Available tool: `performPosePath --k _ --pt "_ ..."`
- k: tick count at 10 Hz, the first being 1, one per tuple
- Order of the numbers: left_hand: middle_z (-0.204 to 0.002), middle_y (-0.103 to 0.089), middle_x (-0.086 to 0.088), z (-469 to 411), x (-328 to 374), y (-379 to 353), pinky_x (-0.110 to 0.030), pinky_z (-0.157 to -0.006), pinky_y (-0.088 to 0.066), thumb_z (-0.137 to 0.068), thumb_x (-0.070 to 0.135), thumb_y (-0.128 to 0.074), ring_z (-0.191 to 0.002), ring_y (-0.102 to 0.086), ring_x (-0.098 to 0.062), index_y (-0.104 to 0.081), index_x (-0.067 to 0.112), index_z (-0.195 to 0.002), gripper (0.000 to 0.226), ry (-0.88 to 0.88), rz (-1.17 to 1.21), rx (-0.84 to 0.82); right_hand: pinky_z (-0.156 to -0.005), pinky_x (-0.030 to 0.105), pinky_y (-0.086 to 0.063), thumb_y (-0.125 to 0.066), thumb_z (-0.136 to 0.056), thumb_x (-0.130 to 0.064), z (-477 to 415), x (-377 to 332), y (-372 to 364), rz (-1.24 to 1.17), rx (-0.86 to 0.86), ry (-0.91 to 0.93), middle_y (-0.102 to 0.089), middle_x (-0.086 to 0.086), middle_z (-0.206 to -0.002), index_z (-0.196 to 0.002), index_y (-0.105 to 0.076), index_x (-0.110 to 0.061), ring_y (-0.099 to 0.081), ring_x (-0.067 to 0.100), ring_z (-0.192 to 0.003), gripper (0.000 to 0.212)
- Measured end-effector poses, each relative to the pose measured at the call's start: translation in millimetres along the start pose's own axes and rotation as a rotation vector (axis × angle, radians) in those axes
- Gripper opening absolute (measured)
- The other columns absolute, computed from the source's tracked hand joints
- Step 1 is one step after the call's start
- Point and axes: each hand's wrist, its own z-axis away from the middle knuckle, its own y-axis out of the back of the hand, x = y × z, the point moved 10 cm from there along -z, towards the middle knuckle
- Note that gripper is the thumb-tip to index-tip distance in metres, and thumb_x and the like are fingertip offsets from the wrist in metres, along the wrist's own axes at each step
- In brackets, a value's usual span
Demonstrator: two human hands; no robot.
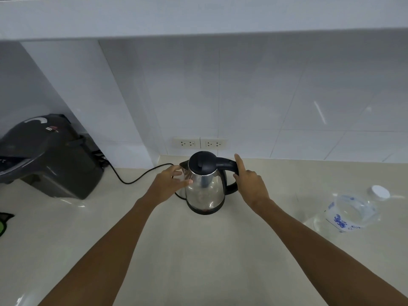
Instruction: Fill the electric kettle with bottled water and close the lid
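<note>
A pale bench point(198, 250) runs to a white tiled wall point(254, 91) at its back edge, under a white overhanging shelf point(198, 16). Toward the back left corner stands a dark grey appliance point(50, 157), with a black cord point(132, 178) trailing across the bench to the kettle. The steel electric kettle point(205, 188) stands upright on its black base near the middle of the back edge, its black lid point(202, 162) down and its spout pointing left. Near the right edge a clear water bottle point(351, 210) lies on its side, blue label up, white cap point(380, 191) on and pointing toward the wall. The left hand point(167, 184) has an open, spread grip, fingers resting against the kettle's steel body below the spout. The right hand point(249, 184) sits at the black handle point(229, 166), forefinger stretched up along it; whether the remaining fingers have closed round the handle I cannot tell. Two wall sockets point(199, 143) sit just above the kettle.
</note>
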Motion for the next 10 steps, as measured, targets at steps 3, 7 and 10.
performPosePath --k 3,7,10 --pt "-0.136 -0.063 -0.008 8 18 -9 -0.038 -0.101 -0.057 -0.079 0.031 -0.093 -0.110 -0.072 -0.022 -0.033 0.020 -0.161 0.103 -0.058 -0.012 -0.022 -0.068 0.045 -0.058 -0.047 -0.104 -0.021 20 -4 0 -0.052 0.097 0.021 -0.064 0.013 -0.112 -0.158 -0.012 -0.022 -0.067 0.035 -0.079 0.064" --pt "-0.131 -0.063 -0.006 8 24 -8 -0.041 -0.102 -0.056 -0.083 0.024 -0.091 -0.108 -0.071 -0.024 -0.037 0.017 -0.157 0.092 -0.067 -0.071 -0.018 -0.069 0.041 -0.053 -0.051 -0.102 -0.019 18 -6 2 -0.053 0.098 0.008 -0.063 0.013 -0.109 -0.157 -0.014 -0.021 -0.065 0.033 -0.082 0.067" --pt "-0.163 -0.041 -0.011 44 66 16 -0.053 -0.114 -0.041 -0.095 0.075 -0.049 -0.148 -0.043 -0.034 -0.022 0.021 -0.166 0.093 -0.101 -0.567 0.058 -0.083 0.044 -0.050 -0.053 -0.094 -0.021 23 -16 35 -0.024 -0.162 -0.045 -0.059 0.017 -0.113 -0.141 -0.036 -0.014 -0.058 0.039 -0.106 0.050"
